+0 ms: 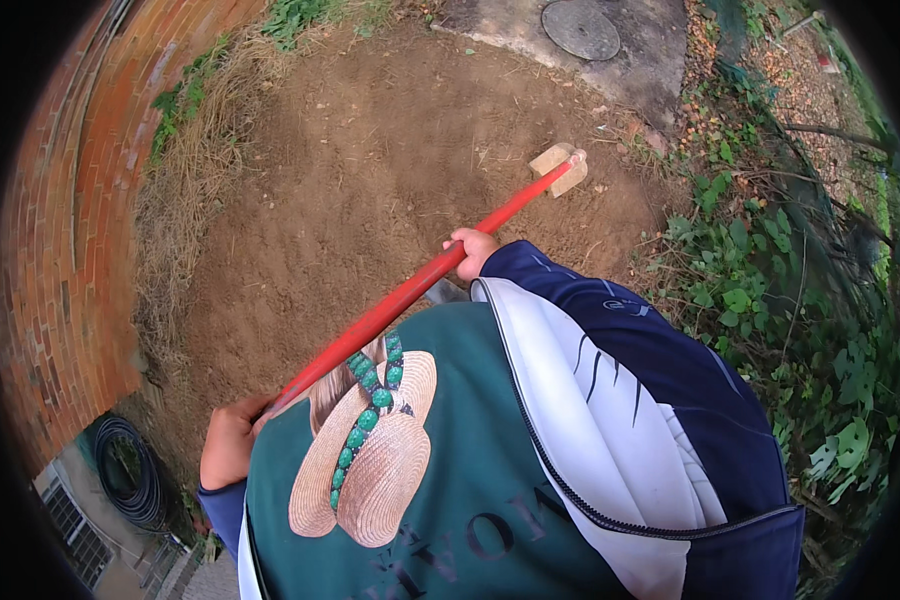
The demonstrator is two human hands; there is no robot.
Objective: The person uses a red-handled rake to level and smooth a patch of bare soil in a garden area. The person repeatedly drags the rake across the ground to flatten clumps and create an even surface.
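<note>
A long red-handled hoe (416, 289) runs diagonally from the lower left to the upper right. My left hand (229, 441) is closed around its near end, beside my green shirt. Farther along the same handle, my right hand (474, 251) grips it around the middle. The pale, soil-coloured hoe blade (551, 160) is at the far end, against the bare brown soil (360, 180); I cannot tell whether its edge is sunk in. A grey object (445, 292), partly hidden by the handle and my shirt, shows below my right hand.
A brick wall (67, 232) stands at left, with dry grass (176, 225) along its foot. A coiled black hose (131, 474) is at lower left. Beyond the soil lies a concrete slab (495, 19) with a round cover (581, 30). Leafy vines (742, 300) and dark netting (802, 150) border the right.
</note>
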